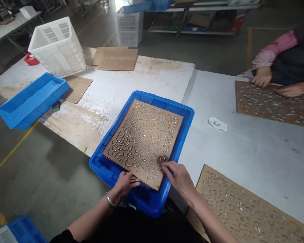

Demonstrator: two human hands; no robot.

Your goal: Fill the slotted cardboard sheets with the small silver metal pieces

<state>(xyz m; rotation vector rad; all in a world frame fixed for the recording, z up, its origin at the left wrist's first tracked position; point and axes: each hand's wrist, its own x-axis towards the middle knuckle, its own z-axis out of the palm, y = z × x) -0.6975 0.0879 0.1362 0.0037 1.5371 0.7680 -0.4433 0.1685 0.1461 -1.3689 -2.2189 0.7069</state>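
A brown board (pixel 144 135) covered with many small shiny metal pieces lies in a blue tray (pixel 184 118) in front of me. My left hand (pixel 125 184), with a bracelet at the wrist, has its fingers closed on the board's near edge. Over the board's right near corner, my right hand (pixel 176 173) is pinched, with its fingertips at the small pieces; what it holds, if anything, is too small to make out.
At the right are another board of pieces (pixel 243 206), a white scrap (pixel 218 124), and a person's hands (pixel 263 77) over a further board (pixel 273 104). An empty blue tray (pixel 32 99), white crate (pixel 58 50) and cardboard (pixel 116 59) stand left.
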